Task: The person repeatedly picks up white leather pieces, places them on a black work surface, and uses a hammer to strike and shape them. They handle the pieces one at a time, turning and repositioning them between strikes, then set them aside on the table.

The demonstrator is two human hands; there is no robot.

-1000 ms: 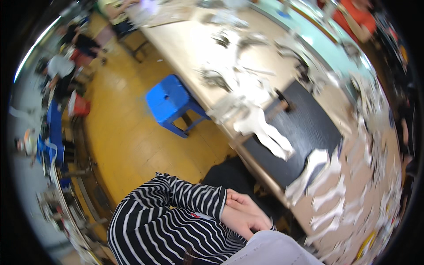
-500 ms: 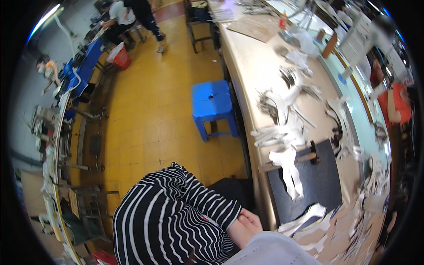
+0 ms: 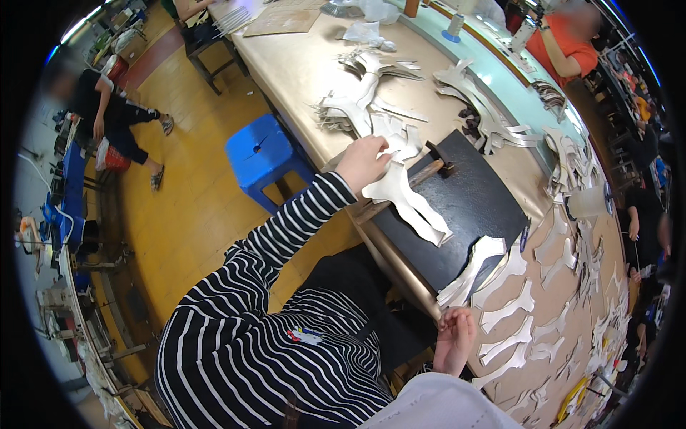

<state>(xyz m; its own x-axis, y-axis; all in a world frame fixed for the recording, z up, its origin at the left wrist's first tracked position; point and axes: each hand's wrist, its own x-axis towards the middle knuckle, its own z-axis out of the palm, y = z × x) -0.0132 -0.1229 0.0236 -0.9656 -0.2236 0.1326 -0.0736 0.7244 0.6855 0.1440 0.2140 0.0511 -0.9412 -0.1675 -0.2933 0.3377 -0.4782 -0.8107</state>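
My left hand (image 3: 363, 166) reaches over the table's near edge, fingers bent together at the upper end of a forked white cut piece (image 3: 404, 196). Whether the fingertips grip that piece is hidden. The piece lies across the wooden handle of a hammer (image 3: 427, 173) and on a black board (image 3: 471, 204). Palm up at the table edge, my right hand (image 3: 456, 339) has loosely curled fingers and nothing visible in them. Just beyond it, another white piece (image 3: 475, 268) rests at the board's near corner.
Piles of white strips (image 3: 350, 111) lie beyond the board. Several cut pieces (image 3: 507, 311) spread over the table's right part. A blue stool (image 3: 261, 154) stands left of the table. A person in dark clothes (image 3: 107, 114) is in the aisle; another in orange (image 3: 564, 46) sits across.
My left hand has moved from my lap up to the white piece by the hammer. My right hand has come into view. The whole view has turned toward the table.
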